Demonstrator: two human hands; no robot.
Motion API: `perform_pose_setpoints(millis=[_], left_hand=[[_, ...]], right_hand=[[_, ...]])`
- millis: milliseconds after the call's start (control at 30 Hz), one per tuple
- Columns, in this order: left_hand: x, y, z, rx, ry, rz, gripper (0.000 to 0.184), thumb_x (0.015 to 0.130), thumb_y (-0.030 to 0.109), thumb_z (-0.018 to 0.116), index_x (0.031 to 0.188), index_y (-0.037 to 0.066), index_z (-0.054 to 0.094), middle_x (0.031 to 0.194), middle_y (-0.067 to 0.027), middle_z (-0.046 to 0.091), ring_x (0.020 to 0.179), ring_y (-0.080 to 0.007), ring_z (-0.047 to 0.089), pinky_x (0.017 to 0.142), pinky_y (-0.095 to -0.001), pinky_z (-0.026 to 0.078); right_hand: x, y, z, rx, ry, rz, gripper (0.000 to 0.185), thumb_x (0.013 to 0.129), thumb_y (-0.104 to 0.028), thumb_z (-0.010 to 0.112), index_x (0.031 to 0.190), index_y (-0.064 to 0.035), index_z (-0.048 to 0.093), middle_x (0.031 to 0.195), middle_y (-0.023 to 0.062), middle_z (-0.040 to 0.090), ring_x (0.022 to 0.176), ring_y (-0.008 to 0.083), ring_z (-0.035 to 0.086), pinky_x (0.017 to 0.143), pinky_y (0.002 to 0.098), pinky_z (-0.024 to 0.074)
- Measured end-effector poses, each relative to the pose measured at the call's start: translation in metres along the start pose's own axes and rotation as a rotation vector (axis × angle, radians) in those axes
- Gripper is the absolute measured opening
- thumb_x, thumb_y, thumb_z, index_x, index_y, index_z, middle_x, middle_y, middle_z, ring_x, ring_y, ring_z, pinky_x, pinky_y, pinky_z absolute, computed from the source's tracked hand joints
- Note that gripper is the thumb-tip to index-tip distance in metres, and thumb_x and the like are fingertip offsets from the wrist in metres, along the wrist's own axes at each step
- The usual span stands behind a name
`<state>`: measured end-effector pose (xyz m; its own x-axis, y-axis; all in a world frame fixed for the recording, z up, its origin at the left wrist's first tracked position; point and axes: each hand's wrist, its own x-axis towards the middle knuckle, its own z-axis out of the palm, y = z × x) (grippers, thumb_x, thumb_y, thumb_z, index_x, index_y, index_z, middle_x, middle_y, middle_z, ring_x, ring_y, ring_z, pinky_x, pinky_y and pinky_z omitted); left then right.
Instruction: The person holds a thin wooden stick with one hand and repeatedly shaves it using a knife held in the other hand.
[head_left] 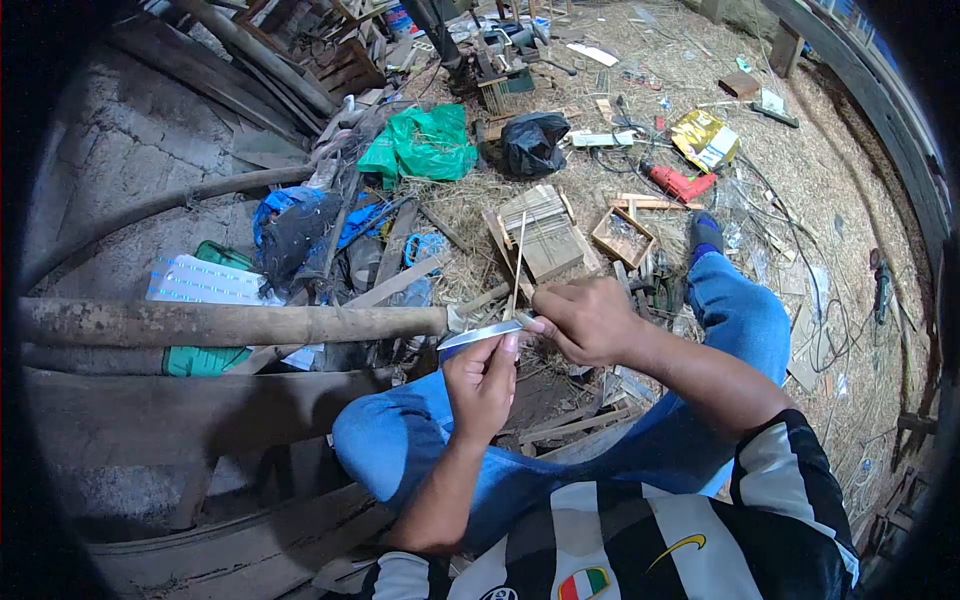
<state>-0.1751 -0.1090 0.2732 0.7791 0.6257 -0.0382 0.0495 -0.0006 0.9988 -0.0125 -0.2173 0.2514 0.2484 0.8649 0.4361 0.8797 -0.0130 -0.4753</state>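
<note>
My left hand (483, 385) is closed, its thumb and fingers pinching a shiny flat metal blade (478, 337) from below. My right hand (590, 320) is closed at the blade's right end, the thumb against it; its grip is partly hidden. A thin pale wooden stick (519, 255) rises from behind the blade, close to the right fingertips. Whether a hand grips the stick, I cannot tell. Just left of the blade ends a thick bamboo pole (230, 325). Beyond my hands lies a bundle of flat wooden strips (541, 230).
A small wooden box (623, 238), a red power drill (680, 183) and a yellow bag (705, 138) lie right of the bundle. Green plastic (420, 143) and a black bag (534, 143) are farther off. An angle grinder (880, 285) with a cord lies far right.
</note>
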Motion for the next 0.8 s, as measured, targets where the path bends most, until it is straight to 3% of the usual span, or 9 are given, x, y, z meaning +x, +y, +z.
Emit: perform_pose_setpoints(millis=[267,467,600,800], left_hand=[[0.001,-0.003,-0.006,-0.147,0.006,-0.233,0.023,0.101,0.016,0.057,0.102,-0.004,0.069,0.050,0.0051,0.043,0.036,-0.0026,0.033,0.033,-0.0213,0.027],[-0.010,-0.006,-0.009,-0.094,-0.015,-0.256,0.026,0.102,0.018,0.056,0.101,-0.003,0.071,0.051,0.0061,0.044,0.037,-0.0016,0.034,0.035,-0.0211,0.026],[-0.008,-0.003,-0.011,-0.185,-0.024,-0.278,0.028,0.104,0.021,0.053,0.101,-0.002,0.068,0.050,0.0044,0.044,0.036,-0.0028,0.034,0.034,-0.0211,0.026],[-0.005,0.000,-0.007,-0.213,-0.047,-0.306,0.029,0.105,0.024,0.050,0.098,0.000,0.065,0.050,0.0033,0.043,0.035,-0.0034,0.033,0.034,-0.0215,0.026]], right_hand=[[0.004,0.018,0.004,-0.050,-0.096,0.142,0.035,0.100,-0.043,0.045,0.090,-0.0120,0.055,0.073,0.0123,0.066,0.066,0.0349,0.066,0.052,0.0490,0.0485],[0.018,0.063,-0.012,-0.139,-0.101,0.552,0.041,0.101,-0.048,0.041,0.092,-0.0123,0.060,0.079,0.0176,0.067,0.072,0.0404,0.065,0.060,0.0526,0.0496],[0.006,0.047,0.001,-0.026,0.096,0.407,0.038,0.101,-0.044,0.043,0.090,-0.0108,0.057,0.071,0.0167,0.064,0.066,0.0422,0.062,0.058,0.0541,0.0473],[-0.001,-0.005,0.004,0.082,-0.057,0.138,0.034,0.100,-0.040,0.046,0.088,-0.0095,0.054,0.069,0.0154,0.063,0.065,0.0383,0.064,0.055,0.0519,0.0472]])
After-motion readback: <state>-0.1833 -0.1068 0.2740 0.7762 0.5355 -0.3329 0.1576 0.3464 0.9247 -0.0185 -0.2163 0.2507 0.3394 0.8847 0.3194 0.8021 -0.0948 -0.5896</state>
